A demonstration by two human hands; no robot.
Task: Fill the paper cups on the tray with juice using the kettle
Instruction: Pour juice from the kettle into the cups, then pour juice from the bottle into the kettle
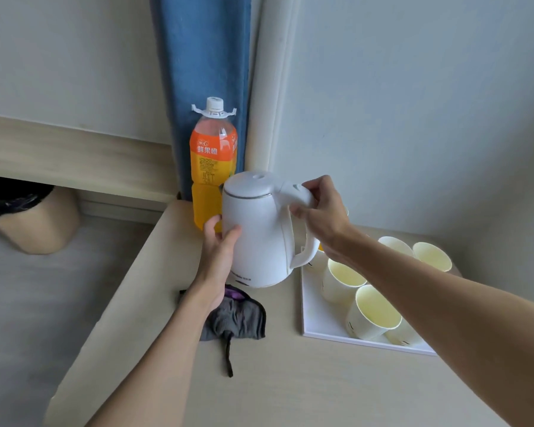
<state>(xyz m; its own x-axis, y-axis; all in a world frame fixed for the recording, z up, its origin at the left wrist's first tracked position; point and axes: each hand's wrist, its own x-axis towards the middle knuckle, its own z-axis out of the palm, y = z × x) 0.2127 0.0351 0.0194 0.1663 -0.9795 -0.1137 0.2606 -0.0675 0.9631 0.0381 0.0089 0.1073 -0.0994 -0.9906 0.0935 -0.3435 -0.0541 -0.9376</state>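
- We hold the white kettle (pixel 256 232) with both hands. Our right hand (pixel 324 208) grips the top of its handle. Our left hand (pixel 219 251) wraps round its side.
- The kettle is over the tabletop (pixel 290 389) and leans a bit. We cannot tell if its bottom touches.
- The tray (pixel 309 318) sits just beside the kettle at its 4 o'clock, with the paper cups (pixel 373 312) packed close on it.
- The cups are light. If our right arm dips, we think it could knock them over.
- If we tip the kettle too fast, juice may splash onto the tray.
- Our right thumb is near the lid button. A press there might pop the lid open.
- The juice bottle (pixel 211 167) stands close at the kettle's 11 o'clock. A bump could topple it.
- A grey cloth (pixel 238 318) lies at the kettle's 6 o'clock.
- The bottle's orange label says 鲜果橙 in white. The small logo above it is too tiny to read.
- The dark writing low on the kettle and the marks on the cups are too small to read.
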